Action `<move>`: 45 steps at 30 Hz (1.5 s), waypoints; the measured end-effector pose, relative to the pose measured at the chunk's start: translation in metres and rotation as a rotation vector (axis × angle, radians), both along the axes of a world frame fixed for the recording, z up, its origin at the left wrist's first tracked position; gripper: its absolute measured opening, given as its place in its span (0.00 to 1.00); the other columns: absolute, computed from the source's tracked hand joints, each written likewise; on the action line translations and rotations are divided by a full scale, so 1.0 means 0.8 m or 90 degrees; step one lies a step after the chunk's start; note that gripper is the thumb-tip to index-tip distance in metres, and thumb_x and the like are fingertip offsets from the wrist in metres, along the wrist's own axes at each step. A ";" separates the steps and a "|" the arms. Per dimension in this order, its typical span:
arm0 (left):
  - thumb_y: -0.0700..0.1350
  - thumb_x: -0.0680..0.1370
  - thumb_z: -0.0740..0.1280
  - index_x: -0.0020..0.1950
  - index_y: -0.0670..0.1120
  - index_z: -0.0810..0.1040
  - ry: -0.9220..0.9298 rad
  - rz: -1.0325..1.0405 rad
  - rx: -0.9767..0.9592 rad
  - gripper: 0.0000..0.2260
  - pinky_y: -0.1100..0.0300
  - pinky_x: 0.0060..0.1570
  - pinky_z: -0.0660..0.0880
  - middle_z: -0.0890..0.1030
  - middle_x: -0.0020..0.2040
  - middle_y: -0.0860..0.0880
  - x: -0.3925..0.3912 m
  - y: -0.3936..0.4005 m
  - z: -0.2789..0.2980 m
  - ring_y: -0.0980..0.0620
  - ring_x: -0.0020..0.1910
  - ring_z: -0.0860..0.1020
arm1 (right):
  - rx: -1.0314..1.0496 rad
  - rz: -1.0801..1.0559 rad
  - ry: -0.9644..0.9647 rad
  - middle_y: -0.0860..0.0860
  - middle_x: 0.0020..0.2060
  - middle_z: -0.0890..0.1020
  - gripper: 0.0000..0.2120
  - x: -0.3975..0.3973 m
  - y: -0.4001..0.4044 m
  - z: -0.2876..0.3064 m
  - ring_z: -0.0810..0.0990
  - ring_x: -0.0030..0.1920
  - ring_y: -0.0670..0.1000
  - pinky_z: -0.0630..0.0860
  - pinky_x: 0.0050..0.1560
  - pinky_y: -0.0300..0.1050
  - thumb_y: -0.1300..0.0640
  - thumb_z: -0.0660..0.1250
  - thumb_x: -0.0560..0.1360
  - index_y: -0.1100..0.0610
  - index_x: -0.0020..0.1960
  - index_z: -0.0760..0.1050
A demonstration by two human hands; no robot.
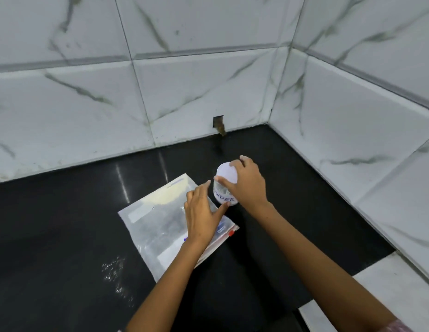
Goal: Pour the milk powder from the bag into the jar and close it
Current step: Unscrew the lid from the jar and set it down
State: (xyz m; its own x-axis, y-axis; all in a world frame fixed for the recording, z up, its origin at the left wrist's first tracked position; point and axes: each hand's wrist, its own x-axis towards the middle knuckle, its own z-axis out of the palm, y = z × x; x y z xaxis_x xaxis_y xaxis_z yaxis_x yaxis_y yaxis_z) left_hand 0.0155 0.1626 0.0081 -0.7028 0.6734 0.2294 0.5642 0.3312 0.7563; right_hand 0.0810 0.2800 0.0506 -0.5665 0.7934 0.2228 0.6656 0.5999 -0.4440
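spilled powder (114,271) nearest; left hand (203,212) spread over bag (160,219); right hand (247,183) gripping jar (224,188) lid.

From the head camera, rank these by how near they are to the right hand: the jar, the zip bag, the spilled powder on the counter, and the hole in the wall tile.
1. Jar: under the right hand, which grips its white lid.
2. Zip bag: flat on the counter, just left of the jar.
3. Hole in the wall tile: behind the jar, at the wall's base.
4. Spilled powder: far left, toward the counter's near edge.
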 end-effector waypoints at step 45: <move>0.66 0.56 0.74 0.55 0.53 0.79 -0.067 0.236 0.148 0.32 0.42 0.56 0.71 0.70 0.49 0.63 0.017 0.084 -0.038 0.58 0.55 0.64 | 0.001 0.454 -0.370 0.56 0.71 0.65 0.38 -0.014 0.081 0.054 0.65 0.70 0.57 0.68 0.64 0.53 0.38 0.68 0.70 0.47 0.75 0.58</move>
State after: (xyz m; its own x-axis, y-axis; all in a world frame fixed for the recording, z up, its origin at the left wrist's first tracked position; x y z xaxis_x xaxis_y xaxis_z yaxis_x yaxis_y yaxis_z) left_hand 0.0289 0.2302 -0.0220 -0.9144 0.3106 0.2597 0.3559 0.3110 0.8813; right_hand 0.0694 0.3447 0.0939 -0.9446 0.2127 -0.2499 0.2558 0.9543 -0.1547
